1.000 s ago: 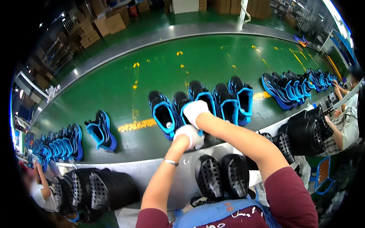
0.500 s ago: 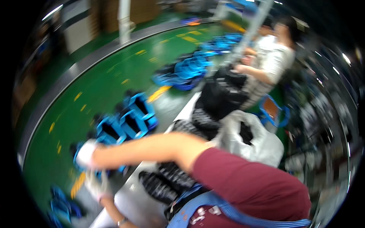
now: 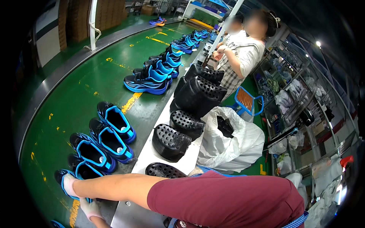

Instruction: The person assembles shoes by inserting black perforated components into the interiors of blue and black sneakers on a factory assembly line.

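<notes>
My right arm reaches across to the far left, its white-gloved right hand (image 3: 70,185) at the opening of a black-and-blue sneaker (image 3: 59,175). That hand's fingers are hidden in or behind the shoe. Just below, my left hand (image 3: 91,208), also gloved, is closed at the bright blue heel edge of the same sneaker. Beside them stand several matching sneakers in a row, including one with a dark lining (image 3: 92,153) and one farther along (image 3: 116,118). All have their heels toward me and rest at the edge of the green surface (image 3: 68,110).
Black clog-like pieces with round holes (image 3: 171,141) stand on a white ledge (image 3: 146,157). Right of it are an open white sack (image 3: 243,146) and a blue-framed stool (image 3: 244,99). More sneakers (image 3: 150,78) line the surface ahead. A co-worker (image 3: 247,49) stands beyond, near wire shelving (image 3: 304,95).
My view has turned and sharpened. My left hand, whose fingers were spread below the right hand, is now closed at the sneaker's heel. My right hand stays at the nearest sneaker in the row.
</notes>
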